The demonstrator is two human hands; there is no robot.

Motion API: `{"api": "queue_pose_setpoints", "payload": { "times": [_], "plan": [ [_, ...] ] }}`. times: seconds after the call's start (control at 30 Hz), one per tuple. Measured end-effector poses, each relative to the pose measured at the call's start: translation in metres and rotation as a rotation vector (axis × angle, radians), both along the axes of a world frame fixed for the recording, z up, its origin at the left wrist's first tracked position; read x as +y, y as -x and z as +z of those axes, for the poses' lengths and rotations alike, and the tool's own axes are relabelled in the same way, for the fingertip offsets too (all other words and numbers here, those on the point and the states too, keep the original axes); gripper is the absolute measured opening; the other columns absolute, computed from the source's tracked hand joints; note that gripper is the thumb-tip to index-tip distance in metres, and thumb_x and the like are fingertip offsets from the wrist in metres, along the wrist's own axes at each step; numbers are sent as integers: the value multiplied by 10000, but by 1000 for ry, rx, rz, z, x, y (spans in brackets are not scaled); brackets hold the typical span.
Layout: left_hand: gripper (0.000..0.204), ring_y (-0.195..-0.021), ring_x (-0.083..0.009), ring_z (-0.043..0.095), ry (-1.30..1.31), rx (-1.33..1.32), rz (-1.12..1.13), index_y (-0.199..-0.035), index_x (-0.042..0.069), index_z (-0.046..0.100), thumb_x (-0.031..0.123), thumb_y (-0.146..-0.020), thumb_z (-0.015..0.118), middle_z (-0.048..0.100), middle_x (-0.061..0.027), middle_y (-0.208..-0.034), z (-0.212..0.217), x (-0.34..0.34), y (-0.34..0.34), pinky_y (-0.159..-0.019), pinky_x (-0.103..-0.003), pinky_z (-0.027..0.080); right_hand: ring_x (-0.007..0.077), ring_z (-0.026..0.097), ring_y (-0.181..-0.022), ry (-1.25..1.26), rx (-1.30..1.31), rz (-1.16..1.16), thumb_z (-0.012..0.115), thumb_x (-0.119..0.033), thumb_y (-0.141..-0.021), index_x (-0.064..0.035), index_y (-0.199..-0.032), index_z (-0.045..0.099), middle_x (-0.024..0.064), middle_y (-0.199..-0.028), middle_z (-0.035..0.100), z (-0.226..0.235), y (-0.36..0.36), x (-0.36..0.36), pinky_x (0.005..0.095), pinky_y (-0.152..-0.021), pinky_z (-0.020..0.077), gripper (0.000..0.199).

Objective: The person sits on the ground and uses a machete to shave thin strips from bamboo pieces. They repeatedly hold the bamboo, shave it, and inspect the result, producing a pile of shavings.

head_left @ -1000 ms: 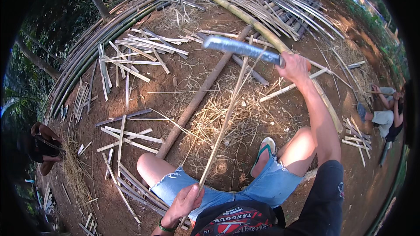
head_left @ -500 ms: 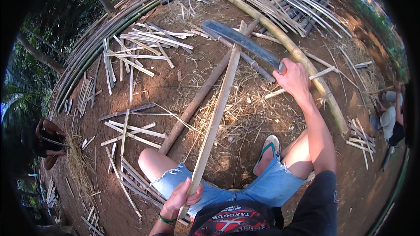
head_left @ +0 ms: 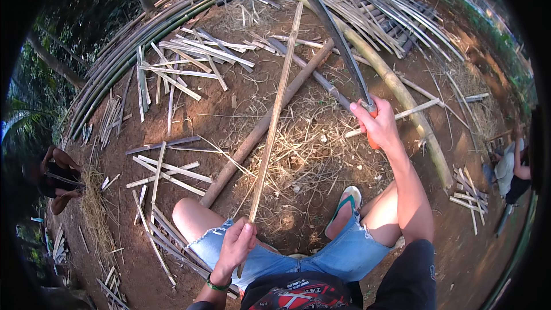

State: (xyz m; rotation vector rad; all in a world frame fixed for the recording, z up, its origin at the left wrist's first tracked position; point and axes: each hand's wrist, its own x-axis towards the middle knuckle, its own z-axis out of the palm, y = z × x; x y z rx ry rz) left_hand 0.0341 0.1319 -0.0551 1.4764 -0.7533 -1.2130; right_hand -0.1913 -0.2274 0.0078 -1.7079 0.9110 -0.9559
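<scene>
My left hand (head_left: 236,242) is closed round the lower end of a long split bamboo strip (head_left: 272,132), just above my lap. The strip slants away from me and rises to the far middle, passing over a thick brown pole (head_left: 247,144) and a thinner bamboo pole (head_left: 313,70) crossing it. In my right hand (head_left: 375,124) is a machete with an orange handle (head_left: 373,140). Its long dark blade (head_left: 340,37) points away from me, to the right of the strip and apart from it. Pale shavings (head_left: 298,143) lie under the strip.
Cut strips (head_left: 195,57) are heaped at far left, more (head_left: 166,173) by my left knee. A thick yellow bamboo pole (head_left: 396,77) curves along the right. Long green poles (head_left: 109,80) line the far left edge. A person (head_left: 62,178) sits at left, another (head_left: 511,163) at right.
The machete blade has swung off the strip, from pointing left to pointing away from me. The strip has turned onto its narrower side, and its far end now points farther left.
</scene>
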Motion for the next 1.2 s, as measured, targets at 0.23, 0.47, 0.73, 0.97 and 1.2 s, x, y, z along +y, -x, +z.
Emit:
{"api": "queue_pose_setpoints", "payload": {
  "times": [0.23, 0.47, 0.73, 0.97, 1.2],
  "plan": [
    [381, -512, -52, 356, 106, 74, 6, -1047, 33, 546, 379, -1088, 390, 403, 38, -613, 11, -50, 12, -469, -217, 302, 114, 512, -525, 245, 119, -32, 771, -222, -833, -14, -837, 607, 13, -579, 556, 0, -17, 26, 306, -523, 411, 265],
    [366, -478, -67, 350, 103, 388, 34, -1128, 74, 504, 392, -1102, 325, 363, 27, -594, 51, -112, 24, -437, -220, 291, 305, 670, -549, 641, 270, 217, 803, -160, -701, -75, -865, 602, 94, -614, 643, -2, -37, 62, 405, -503, 519, 273],
    [409, -464, -80, 337, 53, 254, 70, -1080, 60, 511, 421, -1095, 319, 361, 16, -594, 45, -118, 31, -417, -225, 283, 324, 652, -599, 784, 372, 308, 815, -160, -636, -53, -807, 556, 115, -665, 621, -15, -43, 68, 426, -553, 520, 329],
    [412, -466, -68, 328, 42, 230, 33, -1147, 51, 505, 410, -1098, 310, 348, 24, -590, 54, -111, 35, -414, -219, 269, 316, 667, -622, 883, 393, 266, 818, -141, -589, -59, -768, 537, 105, -660, 617, -16, -41, 60, 428, -583, 545, 343],
    [491, -472, -55, 310, 29, 250, -43, -1400, 33, 444, 392, -1104, 287, 338, 41, -597, 64, -97, 33, -428, -215, 278, 329, 661, -601, 826, 455, 173, 805, -152, -632, -55, -762, 541, 126, -652, 625, -13, -36, 49, 437, -567, 521, 310]
  ]
}}
